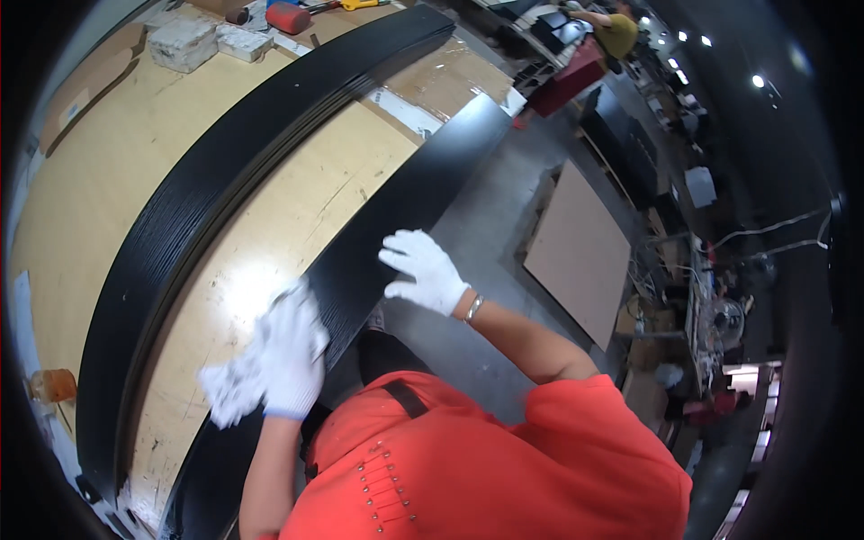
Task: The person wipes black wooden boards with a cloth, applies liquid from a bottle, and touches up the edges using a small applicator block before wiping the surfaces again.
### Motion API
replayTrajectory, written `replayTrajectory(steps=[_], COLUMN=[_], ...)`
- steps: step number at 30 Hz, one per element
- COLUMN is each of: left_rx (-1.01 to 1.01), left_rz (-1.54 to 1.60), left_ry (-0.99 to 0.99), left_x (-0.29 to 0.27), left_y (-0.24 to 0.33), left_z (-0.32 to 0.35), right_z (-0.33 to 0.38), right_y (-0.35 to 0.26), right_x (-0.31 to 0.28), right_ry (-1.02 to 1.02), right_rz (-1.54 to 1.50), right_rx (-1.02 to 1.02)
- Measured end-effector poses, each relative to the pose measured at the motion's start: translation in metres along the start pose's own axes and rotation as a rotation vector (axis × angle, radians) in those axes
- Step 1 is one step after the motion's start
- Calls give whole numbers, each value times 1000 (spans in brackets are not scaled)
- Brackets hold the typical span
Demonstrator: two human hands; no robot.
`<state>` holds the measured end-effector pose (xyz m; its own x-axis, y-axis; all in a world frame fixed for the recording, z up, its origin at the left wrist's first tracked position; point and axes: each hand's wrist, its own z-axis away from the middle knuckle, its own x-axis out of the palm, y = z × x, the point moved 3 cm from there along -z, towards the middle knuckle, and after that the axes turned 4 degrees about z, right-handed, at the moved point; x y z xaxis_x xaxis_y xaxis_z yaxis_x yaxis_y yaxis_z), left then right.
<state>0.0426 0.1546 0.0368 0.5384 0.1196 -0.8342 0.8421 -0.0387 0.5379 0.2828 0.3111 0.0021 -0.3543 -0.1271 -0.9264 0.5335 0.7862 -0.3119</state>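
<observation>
A long black board [396,211] lies along the near edge of the workbench, its surface glossy with a wood grain. On it my left hand [295,351], in a white knit glove, presses a crumpled white cloth [236,382] that spills over the board's far edge. My right hand [425,270], gloved in white too, rests by the board's near edge with fingers spread and nothing in them. Farther in on the bench lies a stack of black boards [198,184], parallel to the first.
The light wooden workbench [297,220] carries white blocks [184,45], a red mallet head [288,17] and, at far left, a jar of amber liquid [54,386]. A brown panel [579,256] stands low on the floor at right. Another person [617,34] works at the back.
</observation>
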Motion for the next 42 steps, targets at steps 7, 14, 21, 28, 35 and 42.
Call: replayTrajectory(steps=[7,14,21,28,35,42], left_rx=[-69,80,150,374,376,419], left_rz=[45,-150,-189,-118,-108,-36], left_ry=[-30,-54,-101,-177,-406,-256], left_x=[38,74,74,115,129,222], left_y=[20,44,30,80,68,152], left_z=[-67,-156,-134,-291,-280,-522], right_z=[3,-2,0,-8,-34,-56], right_y=[12,14,23,10,94,94], right_x=[14,23,24,21,0,-8], right_ry=[198,191,200,205,-23,-78], right_rz=[-182,-288,-297,-349,-451,-757], right_rx=[-101,-118,-96,-145,-259,-420])
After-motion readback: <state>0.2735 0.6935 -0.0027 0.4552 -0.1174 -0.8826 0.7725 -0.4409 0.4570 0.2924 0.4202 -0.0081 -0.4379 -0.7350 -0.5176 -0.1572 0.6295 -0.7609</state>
